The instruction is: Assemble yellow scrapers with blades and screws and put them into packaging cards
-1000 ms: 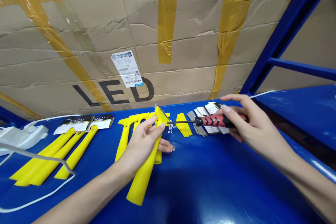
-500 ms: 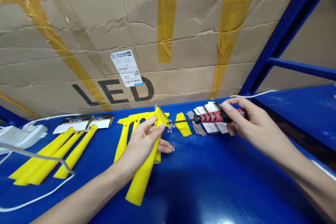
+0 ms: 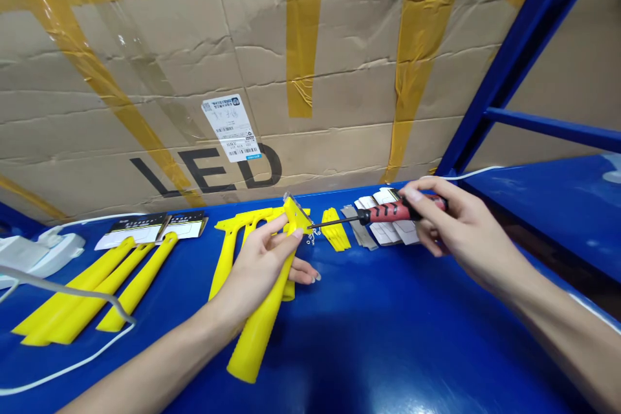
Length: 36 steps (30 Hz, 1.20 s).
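Note:
My left hand (image 3: 266,263) is closed round the neck of a yellow scraper (image 3: 257,336), its handle slanting down toward me and its head up. In my right hand (image 3: 449,223) is a screwdriver (image 3: 385,212) with a red and black handle, held level. The shaft points left, and its tip meets the side of the scraper's head; the exact contact is too small to make out. Behind my left hand lie several more yellow scraper bodies (image 3: 224,259). Small screws or rings (image 3: 311,239) lie just beyond the screwdriver tip.
Right of the small parts are yellow plates (image 3: 336,230), grey metal blades (image 3: 359,230) and white cards (image 3: 395,231). Carded yellow scrapers (image 3: 138,284) lie at the left by a white power strip (image 3: 43,255) and cable. A large taped carton (image 3: 349,110) stands behind.
The view has shifted slightly. The screwdriver handle has turned a little in my right fingers, and its tip stays at the scraper's head. My left grip is unchanged.

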Each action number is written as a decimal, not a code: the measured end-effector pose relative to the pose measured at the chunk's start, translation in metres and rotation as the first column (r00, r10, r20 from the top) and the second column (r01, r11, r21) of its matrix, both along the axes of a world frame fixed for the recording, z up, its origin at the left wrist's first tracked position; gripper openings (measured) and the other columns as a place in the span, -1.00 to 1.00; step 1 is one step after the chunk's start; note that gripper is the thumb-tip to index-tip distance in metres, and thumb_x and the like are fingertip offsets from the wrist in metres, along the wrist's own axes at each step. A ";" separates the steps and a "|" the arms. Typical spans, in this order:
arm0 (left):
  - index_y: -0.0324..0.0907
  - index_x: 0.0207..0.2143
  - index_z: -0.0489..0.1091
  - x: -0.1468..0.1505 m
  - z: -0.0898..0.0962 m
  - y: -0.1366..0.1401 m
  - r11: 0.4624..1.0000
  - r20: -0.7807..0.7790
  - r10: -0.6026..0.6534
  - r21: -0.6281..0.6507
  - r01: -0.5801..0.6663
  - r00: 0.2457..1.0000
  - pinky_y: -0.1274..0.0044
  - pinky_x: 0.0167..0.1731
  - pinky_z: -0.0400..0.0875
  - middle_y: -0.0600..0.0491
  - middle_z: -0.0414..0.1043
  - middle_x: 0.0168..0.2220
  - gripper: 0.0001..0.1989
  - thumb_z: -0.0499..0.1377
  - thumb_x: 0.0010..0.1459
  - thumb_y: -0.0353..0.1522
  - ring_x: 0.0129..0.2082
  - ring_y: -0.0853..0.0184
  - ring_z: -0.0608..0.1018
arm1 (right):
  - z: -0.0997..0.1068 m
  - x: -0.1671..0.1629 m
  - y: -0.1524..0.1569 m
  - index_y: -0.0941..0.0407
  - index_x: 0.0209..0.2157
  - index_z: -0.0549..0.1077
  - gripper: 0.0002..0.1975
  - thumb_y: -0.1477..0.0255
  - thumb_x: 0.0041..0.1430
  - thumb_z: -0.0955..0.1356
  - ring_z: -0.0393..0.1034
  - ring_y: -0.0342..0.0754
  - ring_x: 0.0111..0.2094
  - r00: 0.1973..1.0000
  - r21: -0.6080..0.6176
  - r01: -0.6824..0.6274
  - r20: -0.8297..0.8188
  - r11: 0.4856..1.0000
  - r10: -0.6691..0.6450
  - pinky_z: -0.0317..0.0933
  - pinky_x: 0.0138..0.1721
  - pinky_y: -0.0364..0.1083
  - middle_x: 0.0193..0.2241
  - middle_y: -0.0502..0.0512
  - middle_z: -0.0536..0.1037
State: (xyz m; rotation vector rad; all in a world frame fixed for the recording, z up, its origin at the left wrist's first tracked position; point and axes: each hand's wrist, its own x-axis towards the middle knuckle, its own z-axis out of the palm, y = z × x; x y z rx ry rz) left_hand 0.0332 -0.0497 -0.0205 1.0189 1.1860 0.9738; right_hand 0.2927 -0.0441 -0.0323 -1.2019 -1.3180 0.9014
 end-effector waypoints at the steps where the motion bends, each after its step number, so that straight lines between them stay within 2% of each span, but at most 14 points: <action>1: -0.28 0.42 -0.07 0.000 0.000 0.000 1.000 0.000 0.003 -0.008 -0.003 1.000 0.61 -0.57 0.56 0.08 0.51 -0.50 -0.27 0.19 0.30 -0.47 -0.55 0.30 0.66 | 0.001 0.000 0.000 0.02 -0.17 0.44 -0.70 0.17 0.14 0.46 0.25 -0.20 -0.68 1.000 0.013 0.004 -0.001 1.000 -0.004 0.17 -0.66 -0.16 -0.50 -0.05 0.50; 4: -0.29 0.41 -0.03 0.000 -0.001 0.000 0.999 -0.003 0.030 -0.019 -0.031 1.000 0.60 -0.54 0.59 0.06 0.53 -0.47 -0.28 0.20 0.29 -0.47 -0.53 0.27 0.68 | 0.003 0.000 -0.002 -0.04 -0.04 0.39 -0.54 0.20 0.05 0.51 0.41 -0.12 -0.58 0.998 0.024 -0.035 -0.051 0.999 0.036 0.31 -0.57 -0.12 -0.37 -0.02 0.58; 7: -0.33 0.39 -0.02 0.000 0.002 0.000 0.999 -0.012 0.041 -0.016 -0.041 0.999 0.58 -0.48 0.62 -0.02 0.58 -0.38 -0.29 0.21 0.29 -0.46 -0.48 0.24 0.70 | 0.004 0.000 -0.002 -0.01 -0.05 0.40 -0.62 0.13 0.17 0.43 0.30 -0.16 -0.70 0.998 -0.031 -0.029 -0.058 0.999 0.027 0.18 -0.69 -0.16 -0.52 -0.06 0.52; 10: -0.35 0.37 0.02 0.001 0.006 0.000 0.998 -0.021 0.051 -0.025 -0.051 0.998 0.54 -0.41 0.65 -0.13 0.62 -0.25 -0.33 0.20 0.30 -0.46 -0.42 0.21 0.71 | 0.003 0.000 -0.002 -0.03 -0.02 0.42 -0.55 0.25 0.06 0.52 0.44 -0.13 -0.55 0.994 0.036 -0.060 -0.088 0.998 0.063 0.34 -0.55 -0.13 -0.34 -0.01 0.58; 13: -0.34 0.35 0.07 0.001 0.007 0.000 0.998 -0.031 0.057 -0.020 -0.058 0.998 0.51 -0.37 0.67 -0.21 0.60 -0.10 -0.36 0.21 0.30 -0.45 -0.38 0.18 0.71 | 0.002 0.000 -0.003 -0.01 -0.07 0.46 -0.68 0.20 0.17 0.45 0.36 -0.17 -0.65 0.994 0.027 -0.078 -0.069 0.997 0.080 0.26 -0.64 -0.15 -0.41 -0.02 0.57; 15: -0.33 0.36 0.04 0.001 0.005 0.000 0.998 -0.030 0.060 -0.017 -0.060 0.998 0.52 -0.37 0.67 -0.21 0.59 -0.08 -0.34 0.22 0.29 -0.45 -0.37 0.18 0.71 | 0.002 -0.001 -0.005 -0.02 -0.07 0.46 -0.68 0.24 0.15 0.47 0.46 -0.13 -0.54 0.995 0.056 -0.080 -0.051 0.995 0.083 0.35 -0.56 -0.15 -0.32 0.02 0.60; 17: -0.32 0.38 -0.01 0.001 0.003 0.000 0.998 -0.027 0.063 -0.017 -0.064 0.998 0.53 -0.39 0.67 -0.20 0.60 -0.11 -0.30 0.22 0.29 -0.47 -0.38 0.18 0.71 | 0.003 -0.002 -0.007 -0.09 0.05 0.38 -0.49 0.30 0.07 0.52 0.56 -0.02 -0.35 0.991 0.085 -0.100 -0.084 0.991 0.107 0.46 -0.40 -0.08 -0.21 0.03 0.61; 18: -0.32 0.39 -0.02 0.001 0.002 0.001 0.998 -0.026 0.063 -0.020 -0.064 0.998 0.53 -0.40 0.67 -0.19 0.60 -0.13 -0.29 0.21 0.29 -0.47 -0.39 0.18 0.71 | 0.003 -0.002 -0.007 -0.11 0.09 0.35 -0.46 0.28 0.09 0.51 0.56 -0.01 -0.39 0.989 0.060 -0.106 -0.101 0.993 0.111 0.45 -0.44 -0.07 -0.28 0.02 0.62; 21: -0.29 0.40 -0.04 0.001 0.001 0.002 0.998 -0.018 0.060 -0.033 -0.060 0.998 0.54 -0.42 0.66 -0.16 0.61 -0.17 -0.27 0.21 0.28 -0.49 -0.40 0.18 0.71 | 0.002 -0.004 -0.007 -0.04 0.00 0.41 -0.64 0.19 0.20 0.43 0.36 -0.10 -0.68 0.994 -0.025 -0.072 -0.082 0.997 0.069 0.27 -0.67 -0.12 -0.57 -0.08 0.51; 25: -0.26 0.41 -0.01 0.001 0.002 0.003 0.997 -0.006 0.073 -0.031 -0.073 0.997 0.54 -0.40 0.67 -0.14 0.60 -0.17 -0.26 0.24 0.27 -0.48 -0.38 0.16 0.71 | 0.000 -0.004 -0.005 -0.06 0.00 0.43 -0.57 0.29 0.08 0.51 0.50 -0.06 -0.46 0.992 0.057 -0.098 -0.069 0.994 0.102 0.44 -0.43 -0.04 -0.21 0.05 0.61; 28: -0.24 0.40 0.02 0.001 0.003 0.002 0.996 0.004 0.079 -0.040 -0.079 0.997 0.53 -0.42 0.66 -0.15 0.58 -0.14 -0.26 0.25 0.26 -0.46 -0.37 0.13 0.71 | -0.001 -0.004 -0.005 -0.06 -0.04 0.44 -0.65 0.22 0.15 0.46 0.45 -0.09 -0.56 0.996 0.024 -0.074 -0.057 0.997 0.075 0.35 -0.59 -0.08 -0.22 0.07 0.62; 31: -0.21 0.39 0.06 0.001 0.002 0.001 0.996 0.017 0.055 -0.065 -0.053 0.998 0.55 -0.43 0.65 -0.18 0.55 -0.06 -0.30 0.23 0.27 -0.46 -0.37 0.14 0.71 | 0.000 -0.004 -0.006 -0.09 0.01 0.41 -0.51 0.30 0.04 0.54 0.54 -0.01 -0.34 0.995 0.121 -0.064 -0.062 0.991 0.072 0.44 -0.43 -0.06 -0.10 0.06 0.60; 34: -0.17 0.33 0.19 0.000 0.001 0.000 0.998 0.032 -0.005 -0.057 0.007 0.999 0.55 -0.44 0.65 -0.22 0.46 0.11 -0.39 0.24 0.26 -0.44 -0.37 0.16 0.71 | 0.001 -0.003 -0.007 -0.06 -0.06 0.45 -0.66 0.26 0.13 0.49 0.43 -0.12 -0.57 0.998 0.109 -0.053 -0.011 0.993 0.054 0.35 -0.56 -0.11 -0.40 -0.02 0.59; 36: -0.18 0.27 0.25 -0.001 0.000 0.000 0.998 0.039 -0.040 -0.040 0.042 0.998 0.55 -0.43 0.65 -0.24 0.35 0.23 -0.45 0.25 0.25 -0.42 -0.36 0.16 0.71 | 0.002 -0.002 -0.007 -0.04 -0.10 0.47 -0.71 0.25 0.14 0.48 0.40 -0.13 -0.60 0.998 0.114 -0.049 0.036 0.992 0.045 0.34 -0.57 -0.11 -0.41 -0.02 0.59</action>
